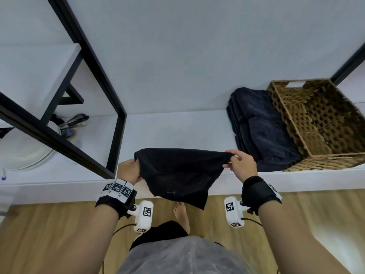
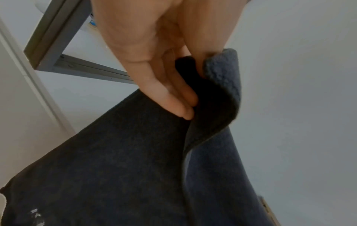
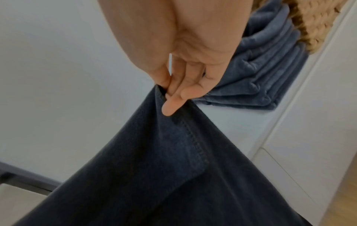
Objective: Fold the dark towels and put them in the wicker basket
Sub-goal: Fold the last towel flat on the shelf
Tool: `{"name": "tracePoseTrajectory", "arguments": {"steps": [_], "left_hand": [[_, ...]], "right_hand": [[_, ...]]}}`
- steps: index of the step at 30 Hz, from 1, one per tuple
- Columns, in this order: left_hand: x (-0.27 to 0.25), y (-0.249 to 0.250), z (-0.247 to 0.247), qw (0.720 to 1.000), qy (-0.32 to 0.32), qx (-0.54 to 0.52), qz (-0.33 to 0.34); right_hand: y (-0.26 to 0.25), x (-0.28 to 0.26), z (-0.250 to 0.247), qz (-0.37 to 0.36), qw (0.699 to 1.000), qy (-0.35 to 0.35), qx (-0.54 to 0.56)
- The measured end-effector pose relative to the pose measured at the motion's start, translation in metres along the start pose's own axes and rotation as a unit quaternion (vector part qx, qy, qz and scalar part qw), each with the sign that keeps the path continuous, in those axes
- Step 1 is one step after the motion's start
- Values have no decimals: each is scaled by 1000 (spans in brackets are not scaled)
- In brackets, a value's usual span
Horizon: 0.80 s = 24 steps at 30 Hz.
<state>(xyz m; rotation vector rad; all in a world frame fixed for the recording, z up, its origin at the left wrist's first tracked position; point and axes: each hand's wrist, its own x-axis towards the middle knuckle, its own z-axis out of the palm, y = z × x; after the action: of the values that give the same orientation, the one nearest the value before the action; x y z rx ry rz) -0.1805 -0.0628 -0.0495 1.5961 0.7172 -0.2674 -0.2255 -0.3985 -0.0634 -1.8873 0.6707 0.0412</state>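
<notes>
Between our two hands hangs a dark towel (image 1: pixel 177 171), held up in the air over the front edge of the white worktop (image 1: pixel 173 131), its lower part drooping toward the wooden floor (image 1: pixel 49 234). Our left hand (image 1: pixel 129 172) grips one upper corner: in the left wrist view the fingers (image 2: pixel 173 97) curl into a bunched fold of cloth, thumb on the far side. Our right hand (image 1: pixel 240 165) pinches the other upper corner; in the right wrist view the thumb and fingertips (image 3: pixel 170 107) close on the stitched hem, so both grips are narrow and full of towel. The top edge is stretched fairly taut between them, sagging a little in the middle.

As for progress, we judge the task to be at an early stage. The wicker basket (image 1: pixel 325 161) stands on the worktop to our right and, as far as the head view shows, holds nothing yet. A stack of dark towels (image 1: pixel 260 127) lies just beside it, touching its left wall; they look already doubled over, though we cannot tell whether they count as finished. The towel in our hands is spread open and not yet folded.

What is left, then: bringing the corners together, folding this one down, and moving it and the stack into the basket, which sits near our right hand.
</notes>
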Motion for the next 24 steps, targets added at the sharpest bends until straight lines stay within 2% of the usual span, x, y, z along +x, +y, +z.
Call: {"name": "tracePoseTrajectory", "arguments": {"steps": [6, 10, 13, 16, 24], "left_hand": [[43, -1, 6, 996, 41, 74, -18], [75, 16, 21, 994, 39, 78, -60], [100, 30, 34, 988, 62, 98, -106], [127, 36, 44, 982, 72, 129, -117], [187, 23, 52, 984, -15, 86, -153]], "right_hand": [[8, 31, 25, 42, 999, -10, -14], [1, 69, 34, 74, 996, 7, -45], [-6, 97, 43, 92, 992, 29, -82], [-11, 125, 57, 114, 990, 33, -77], [-6, 184, 89, 178, 975, 1, -134]]}}
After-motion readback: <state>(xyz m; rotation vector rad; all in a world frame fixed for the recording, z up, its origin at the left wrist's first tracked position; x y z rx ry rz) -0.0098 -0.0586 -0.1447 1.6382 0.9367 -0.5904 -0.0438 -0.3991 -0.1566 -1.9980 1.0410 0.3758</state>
